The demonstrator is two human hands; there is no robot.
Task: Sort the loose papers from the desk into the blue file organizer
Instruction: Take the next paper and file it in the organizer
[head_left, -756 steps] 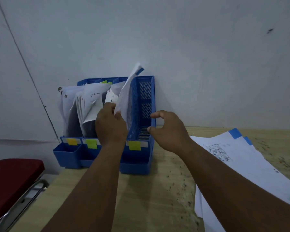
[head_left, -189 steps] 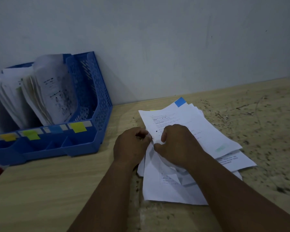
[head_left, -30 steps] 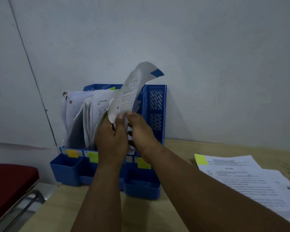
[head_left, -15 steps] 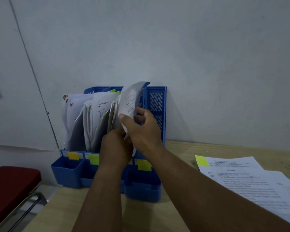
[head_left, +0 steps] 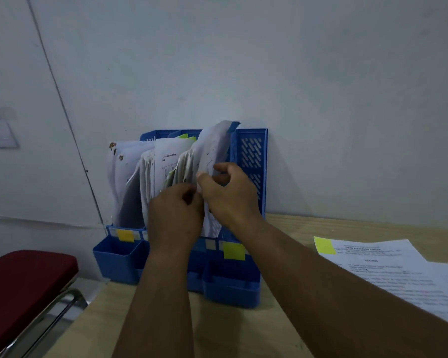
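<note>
The blue file organizer (head_left: 251,156) stands against the wall at the desk's left end, its slots packed with upright white papers. A sheet with a blue tab (head_left: 214,146) sits in the slot second from the right, its top curling above the rim. My right hand (head_left: 230,195) pinches that sheet's lower edge between thumb and fingers. My left hand (head_left: 176,215) is curled against the papers just left of it, holding them back. Loose papers (head_left: 388,270), the top one with a yellow-green sticky note, lie on the desk at the right.
Yellow sticky labels (head_left: 233,250) mark the organizer's front pockets. A red-cushioned chair (head_left: 23,285) with a metal frame stands left of the wooden desk (head_left: 295,228). The white wall runs directly behind the organizer.
The blue-tabbed sheet has gone down into the organizer slot. My right hand shifted from beneath it to its front edge, and my left hand dropped a little.
</note>
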